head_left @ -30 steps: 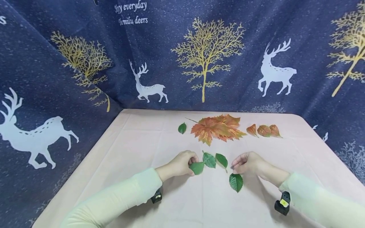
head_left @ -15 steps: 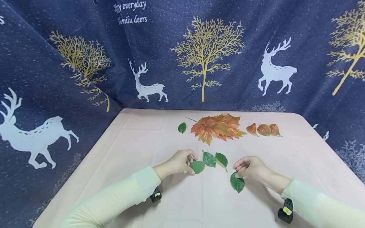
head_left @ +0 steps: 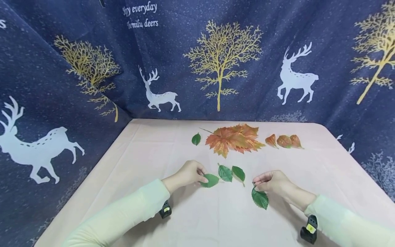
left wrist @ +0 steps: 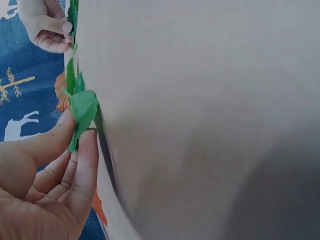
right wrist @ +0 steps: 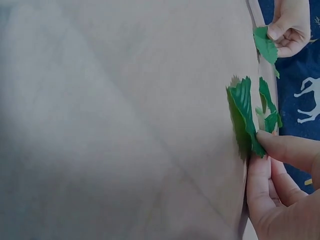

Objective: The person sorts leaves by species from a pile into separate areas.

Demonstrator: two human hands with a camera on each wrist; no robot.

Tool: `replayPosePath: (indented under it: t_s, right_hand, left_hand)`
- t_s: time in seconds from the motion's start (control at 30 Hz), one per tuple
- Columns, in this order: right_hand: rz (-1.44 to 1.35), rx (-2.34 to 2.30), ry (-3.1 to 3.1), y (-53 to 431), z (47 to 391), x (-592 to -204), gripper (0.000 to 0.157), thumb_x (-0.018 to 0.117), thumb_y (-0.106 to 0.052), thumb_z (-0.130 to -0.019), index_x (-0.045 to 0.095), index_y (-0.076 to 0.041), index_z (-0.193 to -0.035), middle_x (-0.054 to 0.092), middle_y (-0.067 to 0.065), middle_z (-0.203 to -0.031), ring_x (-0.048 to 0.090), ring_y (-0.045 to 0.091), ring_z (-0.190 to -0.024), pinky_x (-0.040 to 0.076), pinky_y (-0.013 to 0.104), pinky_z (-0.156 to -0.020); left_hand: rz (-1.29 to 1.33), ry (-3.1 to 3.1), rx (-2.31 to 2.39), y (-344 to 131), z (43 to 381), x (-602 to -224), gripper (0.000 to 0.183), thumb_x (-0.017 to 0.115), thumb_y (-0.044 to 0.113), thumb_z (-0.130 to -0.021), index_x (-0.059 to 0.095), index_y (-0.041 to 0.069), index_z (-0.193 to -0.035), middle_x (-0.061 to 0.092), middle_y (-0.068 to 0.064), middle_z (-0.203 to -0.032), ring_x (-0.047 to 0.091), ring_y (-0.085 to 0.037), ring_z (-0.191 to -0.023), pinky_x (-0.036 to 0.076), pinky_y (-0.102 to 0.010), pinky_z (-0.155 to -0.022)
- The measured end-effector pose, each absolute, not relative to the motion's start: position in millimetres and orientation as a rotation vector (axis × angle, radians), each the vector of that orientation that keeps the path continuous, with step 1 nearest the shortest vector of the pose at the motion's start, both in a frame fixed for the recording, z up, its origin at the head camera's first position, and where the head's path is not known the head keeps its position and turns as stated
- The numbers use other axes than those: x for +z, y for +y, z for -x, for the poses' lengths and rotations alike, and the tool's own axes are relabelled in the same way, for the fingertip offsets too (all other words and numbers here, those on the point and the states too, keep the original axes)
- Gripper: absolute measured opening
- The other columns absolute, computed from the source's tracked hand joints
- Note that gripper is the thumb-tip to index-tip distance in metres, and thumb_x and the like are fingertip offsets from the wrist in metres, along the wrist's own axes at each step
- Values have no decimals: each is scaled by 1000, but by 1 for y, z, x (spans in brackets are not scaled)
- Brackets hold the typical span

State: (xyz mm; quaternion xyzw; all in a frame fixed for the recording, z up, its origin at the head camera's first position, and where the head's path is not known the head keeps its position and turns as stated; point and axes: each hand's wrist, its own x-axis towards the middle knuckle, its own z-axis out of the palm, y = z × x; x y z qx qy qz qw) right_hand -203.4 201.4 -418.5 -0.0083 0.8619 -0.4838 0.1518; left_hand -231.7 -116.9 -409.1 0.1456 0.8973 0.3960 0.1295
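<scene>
My left hand (head_left: 192, 172) pinches a green leaf (head_left: 210, 180) by its edge between thumb and fingers; in the left wrist view the same leaf (left wrist: 84, 109) stands up from the fingertips. My right hand (head_left: 273, 182) pinches a darker green leaf (head_left: 260, 199) near its stem end, its blade hanging toward the front. The right wrist view shows this leaf's ridged surface (right wrist: 242, 107) close over the cloth. Between the hands lie two more green leaves, a toothed one (head_left: 225, 173) and a narrower one (head_left: 239, 173) with its stem toward me.
Large orange maple leaves (head_left: 232, 139) overlap at the back of the pink-covered table (head_left: 148, 144). Left of them lies a small green leaf (head_left: 196, 139). To their right is a row of small reddish-brown leaves (head_left: 284, 141). A blue curtain (head_left: 197, 68) with deer and trees hangs behind.
My right hand has moved slightly down, and its leaf has swung to the right. My left hand has drawn a little left with its leaf, thumb now over the leaf's edge.
</scene>
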Motion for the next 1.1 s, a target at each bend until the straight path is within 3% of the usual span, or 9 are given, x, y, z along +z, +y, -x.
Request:
replayPosePath:
  t_s: [0.13, 0.5, 0.77, 0.97, 1.1]
  right_hand:
    - [49, -1380, 2480, 201, 203, -417, 24, 76, -4, -77, 72, 4, -99, 72, 2, -83, 64, 10, -78, 53, 19, -69]
    - [36, -1265, 2530, 207, 198, -410, 25, 79, -11, -76, 73, 2, -97, 70, 0, -81, 59, 11, -76, 50, 23, -64]
    - [-41, -1132, 2562, 211, 195, -410, 21, 80, -14, -74, 75, -5, -93, 71, -2, -82, 60, 14, -83, 47, 29, -78]
    - [-81, -1223, 2485, 213, 191, -410, 22, 79, -9, -75, 73, 0, -95, 70, 1, -80, 64, 13, -73, 54, 28, -67]
    - [-63, -1311, 2429, 215, 190, -411, 25, 78, -6, -75, 72, 5, -97, 70, 1, -78, 67, 14, -69, 57, 28, -65]
  left_hand:
    - [-382, 2590, 1184, -120, 233, -410, 14, 80, 5, -76, 73, 0, -88, 66, -4, -74, 60, -10, -60, 57, -25, -54]
    - [-313, 2583, 1198, -122, 233, -410, 13, 79, 4, -76, 74, 2, -88, 65, -4, -73, 61, -10, -59, 57, -24, -55]
    - [-251, 2575, 1200, -126, 237, -412, 13, 79, 7, -78, 74, 4, -89, 69, -3, -74, 63, -10, -58, 57, -24, -55]
    - [-238, 2595, 1186, -132, 241, -410, 10, 78, 10, -80, 75, 6, -89, 71, -1, -75, 62, -11, -56, 55, -24, -53]
    - [-186, 2607, 1232, -136, 245, -406, 11, 77, 11, -81, 74, 7, -91, 71, -1, -77, 62, -12, -60, 54, -23, -61]
